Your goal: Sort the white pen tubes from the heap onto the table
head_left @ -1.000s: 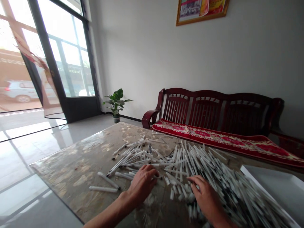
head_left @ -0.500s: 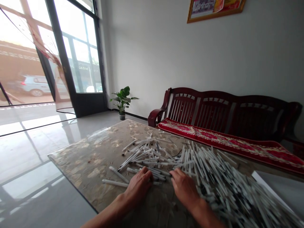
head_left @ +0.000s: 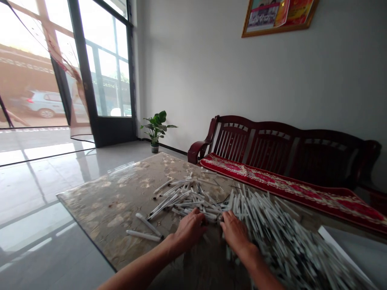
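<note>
Many slim white pens, seemingly see-through barrels with dark ends, lie on the patterned table [head_left: 121,201]. My left hand [head_left: 191,226] is closed, its fingers curled over a few pens [head_left: 209,216] at the near edge of the smaller heap [head_left: 181,197]. My right hand [head_left: 235,230] faces it with bent fingers closed at the other ends of those pens; its fingertips are partly hidden. A large dense pile of pens [head_left: 281,229] spreads just right of my right hand. Two loose pens [head_left: 144,235] rest to the left of my left hand.
A white tray or box [head_left: 347,253] stands at the table's right side. Behind the table is a dark red wooden bench [head_left: 272,141] with a red patterned cover [head_left: 256,175]. A potted plant [head_left: 155,129] stands on the floor near the glass door [head_left: 105,72].
My left hand has moved right, closer to my right hand, and slightly up the table. The pens between my hands have shifted right with it. The camera view has tilted slightly.
</note>
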Motion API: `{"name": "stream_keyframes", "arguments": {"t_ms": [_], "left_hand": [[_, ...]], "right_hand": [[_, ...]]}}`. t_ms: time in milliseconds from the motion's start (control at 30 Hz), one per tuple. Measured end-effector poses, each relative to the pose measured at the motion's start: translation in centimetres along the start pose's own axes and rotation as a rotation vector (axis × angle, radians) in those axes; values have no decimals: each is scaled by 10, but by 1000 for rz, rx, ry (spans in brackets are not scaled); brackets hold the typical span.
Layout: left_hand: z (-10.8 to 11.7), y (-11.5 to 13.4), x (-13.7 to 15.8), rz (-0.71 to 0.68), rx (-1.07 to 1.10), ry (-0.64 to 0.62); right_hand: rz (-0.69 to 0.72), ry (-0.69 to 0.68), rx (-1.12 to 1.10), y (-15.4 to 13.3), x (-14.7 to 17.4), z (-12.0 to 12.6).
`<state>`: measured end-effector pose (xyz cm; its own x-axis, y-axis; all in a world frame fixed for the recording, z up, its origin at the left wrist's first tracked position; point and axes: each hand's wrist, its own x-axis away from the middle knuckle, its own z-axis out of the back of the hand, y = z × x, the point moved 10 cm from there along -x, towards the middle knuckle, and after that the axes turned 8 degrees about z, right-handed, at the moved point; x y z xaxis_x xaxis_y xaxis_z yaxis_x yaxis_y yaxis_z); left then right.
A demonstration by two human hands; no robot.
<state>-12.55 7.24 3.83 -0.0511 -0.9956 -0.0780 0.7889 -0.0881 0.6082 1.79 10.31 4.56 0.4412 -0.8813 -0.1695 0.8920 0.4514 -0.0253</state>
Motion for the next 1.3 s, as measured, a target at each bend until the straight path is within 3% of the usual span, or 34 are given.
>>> {"name": "stream_keyframes", "arguments": {"t_ms": [133, 267, 400, 533, 733, 1000, 1167, 1300], "left_hand": [[5, 8, -16, 97, 152, 77], [-33, 9, -31, 279, 658, -104], [-73, 17, -33, 439, 1287, -228], [-83, 22, -30, 449, 1636, -199], [-83, 23, -30, 385, 1668, -157], [-87, 24, -40, 414, 1672, -129], [-83, 25, -42, 377, 1651, -122], [-81, 24, -43, 359, 1626, -103]], "right_hand": [[-61, 211, -191, 31, 10, 23], [-199, 450, -691, 70, 31, 25], [-334, 526, -1066, 82, 47, 5], [-352, 504, -1206, 77, 52, -2], [-396, 408, -1206, 86, 51, -11], [-252, 633, -1081, 92, 55, 9], [-369, 496, -1137, 95, 51, -11], [-335, 504, -1057, 94, 49, -3]]}}
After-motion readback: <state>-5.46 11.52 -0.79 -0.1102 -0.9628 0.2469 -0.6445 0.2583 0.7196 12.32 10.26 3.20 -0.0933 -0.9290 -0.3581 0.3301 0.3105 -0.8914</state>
